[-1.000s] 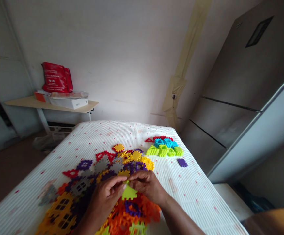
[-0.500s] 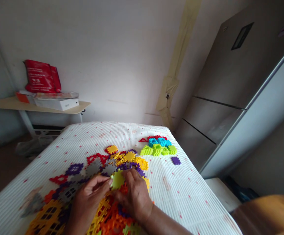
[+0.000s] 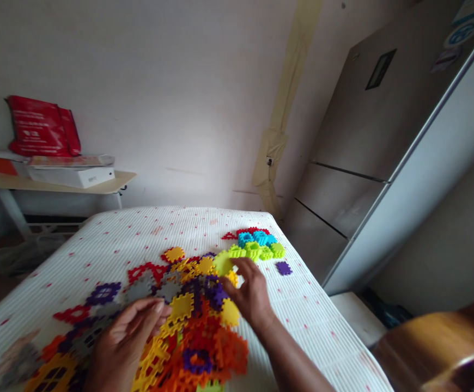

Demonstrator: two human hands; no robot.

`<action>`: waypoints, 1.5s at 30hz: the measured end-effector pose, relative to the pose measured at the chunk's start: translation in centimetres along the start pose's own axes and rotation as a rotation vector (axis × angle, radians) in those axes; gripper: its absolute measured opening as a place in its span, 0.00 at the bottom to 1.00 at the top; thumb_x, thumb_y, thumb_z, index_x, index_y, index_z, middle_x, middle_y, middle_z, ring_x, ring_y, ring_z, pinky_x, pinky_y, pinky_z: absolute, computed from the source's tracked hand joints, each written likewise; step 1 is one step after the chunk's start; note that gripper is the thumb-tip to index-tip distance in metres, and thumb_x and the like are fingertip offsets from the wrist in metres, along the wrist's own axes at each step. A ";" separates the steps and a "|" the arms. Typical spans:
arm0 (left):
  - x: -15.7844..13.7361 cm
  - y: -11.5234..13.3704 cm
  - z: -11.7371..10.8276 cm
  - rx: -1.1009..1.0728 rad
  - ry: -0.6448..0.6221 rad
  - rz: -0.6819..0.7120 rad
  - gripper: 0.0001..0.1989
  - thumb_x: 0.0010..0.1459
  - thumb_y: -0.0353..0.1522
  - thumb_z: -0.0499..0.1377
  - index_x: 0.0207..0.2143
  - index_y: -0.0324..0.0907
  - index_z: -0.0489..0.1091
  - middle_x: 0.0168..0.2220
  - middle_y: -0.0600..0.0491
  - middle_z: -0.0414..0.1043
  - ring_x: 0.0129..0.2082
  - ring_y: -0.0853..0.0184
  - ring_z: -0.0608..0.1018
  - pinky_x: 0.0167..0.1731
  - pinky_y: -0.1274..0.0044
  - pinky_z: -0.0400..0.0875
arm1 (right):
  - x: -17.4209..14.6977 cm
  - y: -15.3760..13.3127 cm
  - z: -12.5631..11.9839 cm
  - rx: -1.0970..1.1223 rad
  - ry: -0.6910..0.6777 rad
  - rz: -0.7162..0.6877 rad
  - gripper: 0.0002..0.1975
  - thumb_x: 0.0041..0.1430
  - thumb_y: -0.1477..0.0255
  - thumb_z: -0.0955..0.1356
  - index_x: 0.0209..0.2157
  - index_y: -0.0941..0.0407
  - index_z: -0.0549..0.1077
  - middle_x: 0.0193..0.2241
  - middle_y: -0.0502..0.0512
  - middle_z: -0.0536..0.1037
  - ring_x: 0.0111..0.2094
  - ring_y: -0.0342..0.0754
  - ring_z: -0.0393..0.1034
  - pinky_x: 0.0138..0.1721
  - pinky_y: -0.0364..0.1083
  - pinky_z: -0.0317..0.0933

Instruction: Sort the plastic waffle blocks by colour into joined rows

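My right hand [image 3: 251, 294] grips a lime green notched building piece [image 3: 223, 263] between thumb and fingers, above the far right side of a pile of loose plastic pieces. My left hand [image 3: 125, 332] is curled at the pile's left, thumb and fingertips together, with nothing showing in them. Near its fingertips lies a yellow square piece [image 3: 182, 306]. Orange pieces [image 3: 216, 345] and a purple ring-shaped piece [image 3: 197, 360] lie between my forearms. Grey pieces [image 3: 141, 288] and a purple window piece [image 3: 103, 294] lie beyond my left hand.
Sorted groups stand at the far right: lime green pieces [image 3: 253, 251], blue pieces [image 3: 257, 238] and red pieces [image 3: 253, 231]. A single purple square [image 3: 284, 268] lies beside them. A fridge [image 3: 335, 136] borders the table on the right; a side table [image 3: 125, 182] holds a red bag [image 3: 43, 128].
My right hand has moved away and to the right, carrying the lime green piece from between both hands. My left hand has let go of it. The view has turned slightly right.
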State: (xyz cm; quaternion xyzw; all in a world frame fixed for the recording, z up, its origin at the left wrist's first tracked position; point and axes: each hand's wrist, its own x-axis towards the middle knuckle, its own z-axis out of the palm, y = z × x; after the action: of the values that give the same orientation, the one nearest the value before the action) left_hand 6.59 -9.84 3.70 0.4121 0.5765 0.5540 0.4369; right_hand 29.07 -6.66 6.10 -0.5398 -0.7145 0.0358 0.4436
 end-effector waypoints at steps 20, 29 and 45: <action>0.7 -1.0 -0.7 0.096 0.033 -0.019 0.23 0.43 0.52 0.60 0.34 0.45 0.70 0.29 0.55 0.78 0.29 0.67 0.76 0.29 0.81 0.71 | 5.7 16.8 -5.3 -0.733 -0.172 0.568 0.18 0.57 0.65 0.63 0.45 0.57 0.74 0.43 0.60 0.73 0.43 0.51 0.68 0.37 0.45 0.59; 0.7 -0.9 -0.5 0.085 0.035 -0.033 0.25 0.41 0.53 0.60 0.35 0.44 0.70 0.28 0.55 0.78 0.29 0.67 0.76 0.29 0.81 0.71 | 5.6 17.1 -4.9 -0.737 -0.201 0.603 0.18 0.57 0.64 0.62 0.45 0.57 0.73 0.43 0.61 0.72 0.44 0.52 0.68 0.38 0.45 0.58; 0.7 0.4 -1.3 0.066 0.086 0.046 0.21 0.39 0.47 0.63 0.32 0.43 0.71 0.28 0.53 0.79 0.33 0.64 0.79 0.33 0.79 0.72 | 5.2 12.1 -4.5 -0.450 -0.046 0.261 0.12 0.55 0.70 0.64 0.39 0.58 0.75 0.36 0.57 0.77 0.36 0.48 0.71 0.37 0.44 0.60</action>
State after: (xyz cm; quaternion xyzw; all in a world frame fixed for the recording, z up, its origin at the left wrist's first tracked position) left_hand 5.16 -9.53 4.03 0.4151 0.6030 0.5619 0.3852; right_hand 40.91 0.58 5.51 -0.7117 -0.6385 -0.0547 0.2876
